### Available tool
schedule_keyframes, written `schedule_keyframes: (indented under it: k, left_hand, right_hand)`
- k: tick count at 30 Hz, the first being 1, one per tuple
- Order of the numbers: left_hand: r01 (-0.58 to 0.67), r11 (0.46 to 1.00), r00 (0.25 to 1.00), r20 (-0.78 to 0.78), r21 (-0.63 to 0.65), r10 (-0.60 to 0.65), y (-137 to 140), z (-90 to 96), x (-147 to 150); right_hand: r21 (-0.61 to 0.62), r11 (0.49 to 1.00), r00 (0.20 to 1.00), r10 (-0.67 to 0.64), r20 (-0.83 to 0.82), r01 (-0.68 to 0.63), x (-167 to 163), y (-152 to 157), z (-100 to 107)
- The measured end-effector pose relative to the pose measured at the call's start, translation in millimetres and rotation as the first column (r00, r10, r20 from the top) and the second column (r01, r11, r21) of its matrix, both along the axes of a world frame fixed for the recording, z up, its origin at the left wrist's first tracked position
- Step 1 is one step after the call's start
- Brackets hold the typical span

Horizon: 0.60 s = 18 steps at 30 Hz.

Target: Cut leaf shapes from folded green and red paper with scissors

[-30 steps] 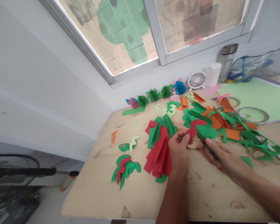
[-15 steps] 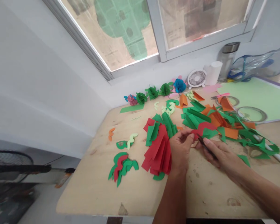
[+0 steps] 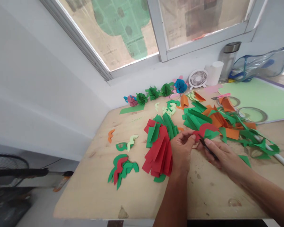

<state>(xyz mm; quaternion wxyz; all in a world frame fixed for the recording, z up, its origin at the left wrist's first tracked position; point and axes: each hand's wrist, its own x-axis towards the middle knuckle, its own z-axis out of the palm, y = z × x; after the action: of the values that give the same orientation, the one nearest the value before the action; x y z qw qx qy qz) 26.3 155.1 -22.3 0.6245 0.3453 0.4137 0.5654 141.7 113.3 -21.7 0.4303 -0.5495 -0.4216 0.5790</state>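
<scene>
My left hand [image 3: 182, 146] pinches a curved red paper piece [image 3: 207, 127] between thumb and fingers. Dark scissors [image 3: 207, 147] are in my right hand [image 3: 219, 154], their tip against the red paper's lower edge. Part of the scissors is hidden by my fingers. Just left of my left hand lies a fanned pile of folded red paper strips [image 3: 158, 156], with green strips [image 3: 169, 126] behind it. Farther left rest wavy cut-outs: a green and red heap [image 3: 119, 167], a pale yellow one [image 3: 132, 142] and an orange one [image 3: 110, 135].
Green and orange scraps [image 3: 229, 134] spread beyond my right hand, among tape rolls [image 3: 252, 115] and a white stick [image 3: 279, 160]. Along the wall stand paper flowers [image 3: 153, 93], a small fan [image 3: 198, 78], a paper roll [image 3: 217, 73] and a bottle [image 3: 229, 60].
The whole view has shifted slightly, so things sit a little farther left. Both hands keep hold of the paper and scissors, nearly in the same pose.
</scene>
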Motion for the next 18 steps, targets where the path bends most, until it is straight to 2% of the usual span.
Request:
schedule_keyframes:
  k: [18]
  left_hand:
    - [0.004, 1.000, 1.000, 0.022, -0.013, -0.004, -0.3, 2.1, -0.1]
  right_hand:
    - [-0.010, 1.000, 1.000, -0.005, 0.020, 0.006, -0.7, -0.3, 3.1]
